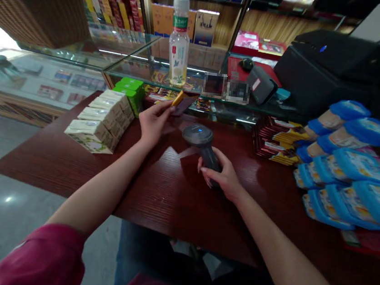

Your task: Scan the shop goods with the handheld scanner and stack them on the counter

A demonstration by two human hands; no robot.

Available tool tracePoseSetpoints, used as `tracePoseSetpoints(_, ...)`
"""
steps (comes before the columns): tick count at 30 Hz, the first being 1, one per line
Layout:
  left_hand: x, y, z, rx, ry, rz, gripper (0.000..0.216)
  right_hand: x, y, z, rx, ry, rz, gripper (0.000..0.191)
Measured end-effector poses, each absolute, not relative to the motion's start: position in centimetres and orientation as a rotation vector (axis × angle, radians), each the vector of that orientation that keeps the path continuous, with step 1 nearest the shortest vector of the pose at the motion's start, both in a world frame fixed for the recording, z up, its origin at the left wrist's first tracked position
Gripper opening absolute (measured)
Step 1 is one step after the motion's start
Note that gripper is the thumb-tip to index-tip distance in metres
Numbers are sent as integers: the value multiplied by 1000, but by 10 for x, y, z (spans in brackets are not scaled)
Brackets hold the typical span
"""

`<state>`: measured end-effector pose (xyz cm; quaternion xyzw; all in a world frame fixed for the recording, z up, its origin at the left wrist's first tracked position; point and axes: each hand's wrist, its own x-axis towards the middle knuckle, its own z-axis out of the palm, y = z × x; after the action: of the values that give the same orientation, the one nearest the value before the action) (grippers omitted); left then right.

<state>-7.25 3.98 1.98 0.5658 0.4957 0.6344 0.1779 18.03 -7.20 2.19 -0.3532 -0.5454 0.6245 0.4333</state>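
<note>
My left hand (154, 122) holds a small dark flat packet with a yellow edge (182, 104) just above the dark wooden counter (156, 193). My right hand (222, 176) grips the handle of a grey barcode scanner (199, 136), whose head with a small blue light sits just below and right of the packet. The packet looks blurred.
Cream boxes (101, 121) and green boxes (131, 87) are stacked at the left. A bottle (179, 40) stands on the glass case. Dark packets (278, 139) and blue-lidded packs (348, 165) fill the right side. A black printer (325, 71) sits behind.
</note>
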Motion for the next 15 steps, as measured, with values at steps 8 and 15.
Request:
tracePoseSetpoints(8, -46, 38, -1, 1082, 1162, 1596, 39, 175, -74, 20, -946, -1507, 1297, 53)
tracePoseSetpoints(15, -49, 45, -2, 1012, 1234, 1613, 35, 175, -71, 19, -955, -1526, 1308, 53)
